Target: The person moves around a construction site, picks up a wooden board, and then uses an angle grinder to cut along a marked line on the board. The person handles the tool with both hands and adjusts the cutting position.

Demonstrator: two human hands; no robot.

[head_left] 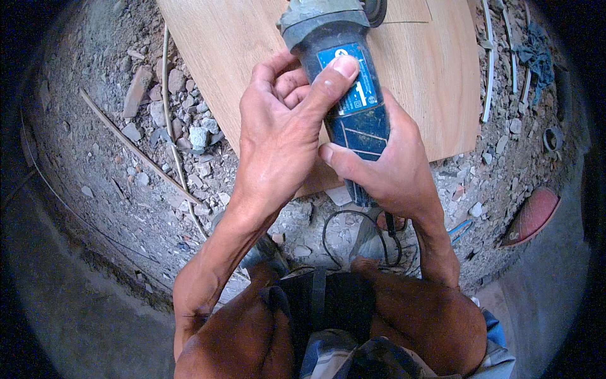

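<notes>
Both my hands grip a blue angle grinder above a light wooden board. My left hand is closed on its upper body, the thumb pressed over a blue label. Lower down, my right hand wraps the dark blue handle, its thumb laid across the near end. The grinder's grey head and part of a round disc or guard reach the top edge of the picture. From the handle's near end a black power cord hangs down and loops between my feet.
Rubble and broken stones cover the ground around the board. Thin strips lie on the left, pale strips on the right. At the right are a blue rag, a roll of tape and a reddish curved piece.
</notes>
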